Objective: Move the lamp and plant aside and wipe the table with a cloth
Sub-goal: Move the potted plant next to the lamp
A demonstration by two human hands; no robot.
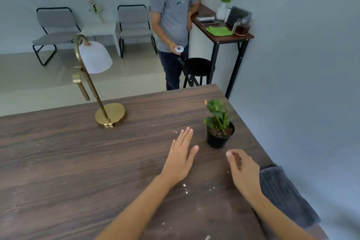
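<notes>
Lamp (pixel 93 76): brass, white shade, round base set at the far left of the wood-grain table (pixel 58 161). Cloth (pixel 282 195), dark grey, partly hidden behind the right hand (pixel 243 171) at the table's right edge. Plant (pixel 219 122) held in a black pot of soil. Left hand (pixel 180 158) flat, grip wide; right grip loosely open, blurred. White crumbs (pixel 185 187) scattered.

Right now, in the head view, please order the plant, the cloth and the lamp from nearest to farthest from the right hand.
From the right hand:
1. cloth, just right of it at the table edge.
2. plant, ahead, slightly left; close to the cloth's rank.
3. lamp, far left, clearly farthest.
</notes>
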